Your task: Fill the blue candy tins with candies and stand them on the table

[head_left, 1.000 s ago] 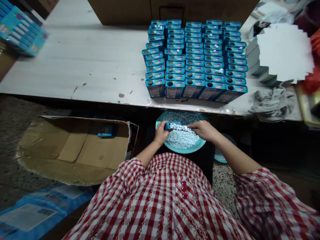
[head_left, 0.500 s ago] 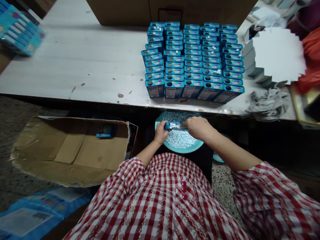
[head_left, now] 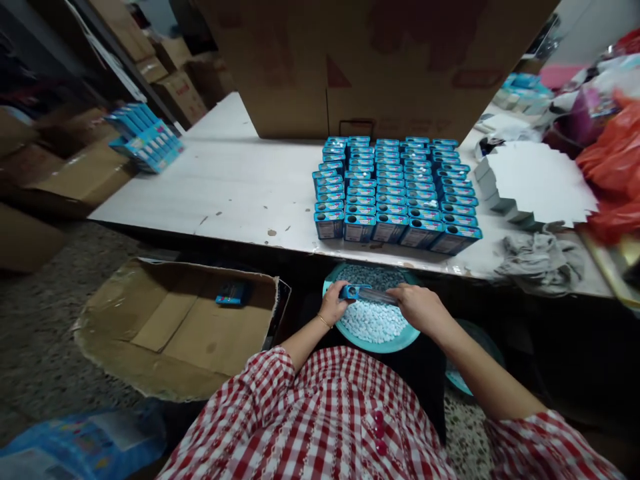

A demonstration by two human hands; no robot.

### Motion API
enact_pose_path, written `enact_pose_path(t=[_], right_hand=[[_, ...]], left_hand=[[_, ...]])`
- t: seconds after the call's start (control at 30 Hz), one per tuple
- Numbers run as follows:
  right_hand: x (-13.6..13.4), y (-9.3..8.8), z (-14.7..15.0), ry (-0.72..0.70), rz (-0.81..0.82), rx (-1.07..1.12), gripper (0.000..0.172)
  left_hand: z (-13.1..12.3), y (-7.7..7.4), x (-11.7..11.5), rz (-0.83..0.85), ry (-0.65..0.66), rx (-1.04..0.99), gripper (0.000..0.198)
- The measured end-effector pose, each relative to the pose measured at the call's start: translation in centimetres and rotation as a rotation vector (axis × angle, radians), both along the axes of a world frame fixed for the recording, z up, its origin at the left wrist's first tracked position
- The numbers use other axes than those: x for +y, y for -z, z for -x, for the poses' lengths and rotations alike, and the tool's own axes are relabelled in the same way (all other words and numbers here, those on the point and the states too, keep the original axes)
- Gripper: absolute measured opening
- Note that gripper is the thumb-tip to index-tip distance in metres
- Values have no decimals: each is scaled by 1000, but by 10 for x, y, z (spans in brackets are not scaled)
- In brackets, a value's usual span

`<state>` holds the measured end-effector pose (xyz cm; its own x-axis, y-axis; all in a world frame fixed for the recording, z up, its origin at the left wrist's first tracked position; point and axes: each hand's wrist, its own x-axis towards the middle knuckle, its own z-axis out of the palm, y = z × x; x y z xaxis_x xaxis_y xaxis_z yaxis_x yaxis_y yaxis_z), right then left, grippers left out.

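My left hand [head_left: 334,303] is closed around a small blue candy box [head_left: 352,292], its top with a dark round hole facing up. In my right hand [head_left: 419,307] is a clear plastic scoop [head_left: 377,296], whose end meets or nearly meets the box; its exact shape is blurred. Both hands are over a turquoise basin [head_left: 380,347] full of small white candies [head_left: 373,321]. On the table behind stand rows of similar blue boxes [head_left: 390,200], upright and close together, several with dark holes in their tops.
At left is an open cardboard box [head_left: 195,320] with a blue box [head_left: 233,293] inside. A large carton [head_left: 380,73] stands at the back of the white table [head_left: 240,193]. Stacked white card [head_left: 540,180] and a grey rag [head_left: 543,260] lie at right. Another basin [head_left: 475,353] is lower right.
The view has tilted up, so everything sits lower in it. White candies heaped on the held box's top no longer show; its dark hole does. Both hands keep their hold.
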<state>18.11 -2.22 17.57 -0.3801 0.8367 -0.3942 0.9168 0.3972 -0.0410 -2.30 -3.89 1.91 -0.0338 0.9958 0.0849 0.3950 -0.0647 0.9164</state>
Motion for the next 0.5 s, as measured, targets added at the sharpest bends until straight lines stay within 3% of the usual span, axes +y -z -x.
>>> enact_pose_path(t=[0.17,0.27,0.37,0.5], right_hand=[[-5,-7,-12,32,-52,79,41],[-9,4,-31,86,-83,128,40],[-12,32,-46,130,-58,100,41],[-17,90,-48,140,-49,97,44]], left_hand=[[2,-11,1,6,-44,-44,38],[9,-14,1,-29,-53,-21,36],[14,-18,0,-30,-68,-29,37],[21,-31,-1,-75,-92,-106,37]])
